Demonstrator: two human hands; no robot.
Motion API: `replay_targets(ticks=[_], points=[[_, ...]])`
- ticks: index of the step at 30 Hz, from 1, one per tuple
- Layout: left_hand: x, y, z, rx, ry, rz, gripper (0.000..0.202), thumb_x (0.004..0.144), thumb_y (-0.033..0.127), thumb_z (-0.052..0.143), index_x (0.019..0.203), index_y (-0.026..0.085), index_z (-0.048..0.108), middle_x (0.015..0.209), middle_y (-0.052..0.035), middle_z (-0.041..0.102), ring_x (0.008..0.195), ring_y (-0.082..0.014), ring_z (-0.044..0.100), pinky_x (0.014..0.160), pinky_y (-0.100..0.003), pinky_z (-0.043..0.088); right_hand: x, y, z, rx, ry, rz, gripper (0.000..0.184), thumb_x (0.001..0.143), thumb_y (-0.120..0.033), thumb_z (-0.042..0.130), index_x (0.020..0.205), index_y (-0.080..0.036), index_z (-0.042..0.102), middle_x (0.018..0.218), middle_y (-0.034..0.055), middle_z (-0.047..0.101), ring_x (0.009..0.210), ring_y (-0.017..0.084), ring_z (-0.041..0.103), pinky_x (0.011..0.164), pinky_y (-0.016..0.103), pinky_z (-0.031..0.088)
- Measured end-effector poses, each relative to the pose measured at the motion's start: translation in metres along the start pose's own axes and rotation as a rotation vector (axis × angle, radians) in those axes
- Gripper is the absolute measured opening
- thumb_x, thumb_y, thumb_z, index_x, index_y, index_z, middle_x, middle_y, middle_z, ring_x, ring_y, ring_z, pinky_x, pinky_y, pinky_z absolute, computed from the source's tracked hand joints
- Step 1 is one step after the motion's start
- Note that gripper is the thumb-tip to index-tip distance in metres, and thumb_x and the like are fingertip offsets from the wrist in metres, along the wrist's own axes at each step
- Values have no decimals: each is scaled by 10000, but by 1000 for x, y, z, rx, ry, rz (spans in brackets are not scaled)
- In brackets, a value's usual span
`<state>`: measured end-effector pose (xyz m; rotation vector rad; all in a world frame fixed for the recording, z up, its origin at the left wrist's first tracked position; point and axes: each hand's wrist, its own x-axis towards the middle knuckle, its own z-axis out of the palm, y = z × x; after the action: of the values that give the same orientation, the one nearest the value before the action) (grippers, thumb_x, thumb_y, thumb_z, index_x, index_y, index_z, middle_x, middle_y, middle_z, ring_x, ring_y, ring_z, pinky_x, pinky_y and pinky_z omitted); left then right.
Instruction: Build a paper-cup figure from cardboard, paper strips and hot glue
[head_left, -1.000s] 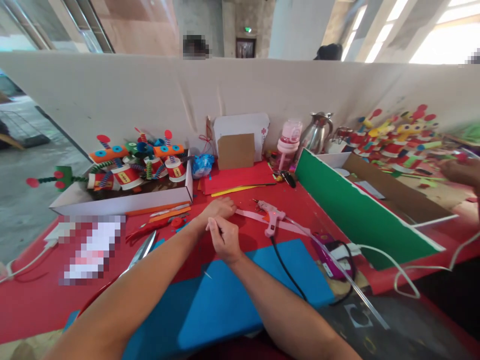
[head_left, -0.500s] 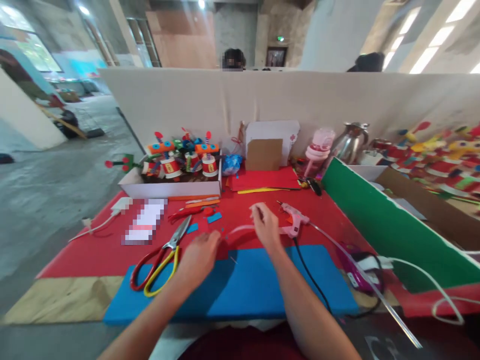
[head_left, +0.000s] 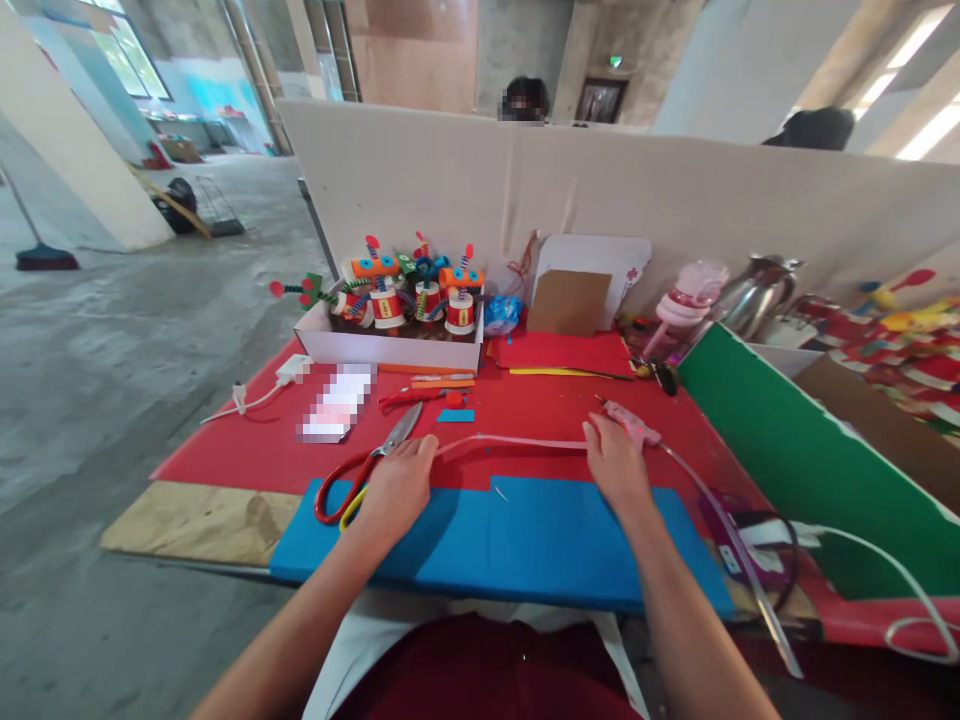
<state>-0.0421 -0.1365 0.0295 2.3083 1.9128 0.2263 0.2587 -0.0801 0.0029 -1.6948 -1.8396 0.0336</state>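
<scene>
While left hand (head_left: 399, 482) and right hand (head_left: 619, 465) pinch its ends, a pink strip (head_left: 525, 441) spans mid-frame.
Scissors (head_left: 397, 432) lie left of centre.

The left hand (head_left: 395, 490) and right hand (head_left: 619, 460) are both bare, with slim wrists and bare forearms, the left forearm (head_left: 300, 610) and right forearm (head_left: 679, 600) alike uncovered as far as the lower part of the view shows them. Over the front of the body lies a deep maroon garment (head_left: 465, 675), its upper outline a broad curve, its colour sinking almost to black in the shaded parts. A tiny pale speck sits near its middle (whether a button, a thread or a fleck of something is too small to tell). White cloth (head_left: 337, 655) borders the maroon on both sides, greyish where the shadow falls; its cut is hidden.
</scene>
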Motion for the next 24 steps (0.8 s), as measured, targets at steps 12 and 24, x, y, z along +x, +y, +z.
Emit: replay_targets(ticks=[12,24], points=[[11,15,-1,17,101,388,259,898,87,411,891,174,654,992,-102,672,971,-217,594,879,-369,467,-26,-75,13,32,-325,-554,412,854,-303,634,1262,-263,598,1262,105,636,1233,295,515,1103,603,267],[55,23,20,-67,-39,144,274,872,108,440,985,123,688,1114,-140,673,1048,-236,591,941,-367,450,-53,-66,15,262,-217,-671,308,974,-192,355,1061,-171,650,901,100,720,804,200,646,713,313,530]])
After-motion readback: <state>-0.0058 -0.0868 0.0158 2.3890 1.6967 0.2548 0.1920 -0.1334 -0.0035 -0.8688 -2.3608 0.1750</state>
